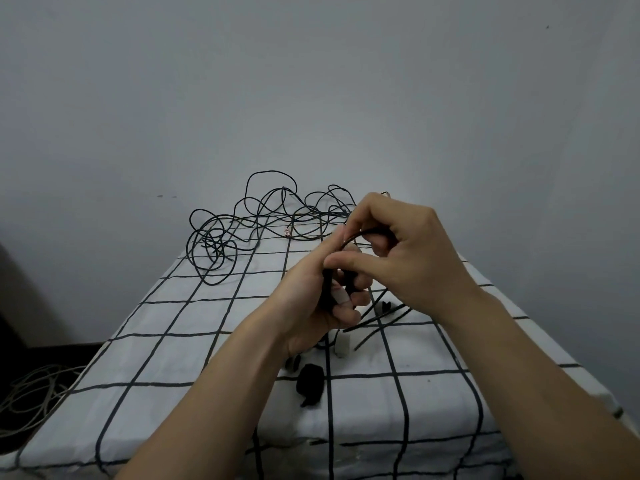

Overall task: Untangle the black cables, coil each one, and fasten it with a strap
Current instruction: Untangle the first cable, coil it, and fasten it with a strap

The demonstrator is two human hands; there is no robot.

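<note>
While left hand (317,308) grips a part-wound black cable (327,289) over the counter (173,341) and right hand (408,258) pinches its top loop, far tangle (263,220) isn't sorted yet; straps (377,319) lie unused near right. Early stage.

1. Two hands are shown: one left hand (311,303) and one right hand (401,251).
2. One coiled black cable (326,289) is counted, gripped by both hands.
3. One tangle of black cables (256,220) is seen at the far end of the table; the number of separate cables in it cannot be told.
4. At least three loose black straps (375,318) are counted just right of the hands; an exact count is prevented by overlaps.
5. One small white block (343,346) is seen.
6. One black bundle (310,384) is counted, with one smaller dark item (294,363) beside it, partly hidden.
7. One cloth-covered table (156,341) is shown.
8. One heap of pale cables (31,393) is seen on the floor.
</note>
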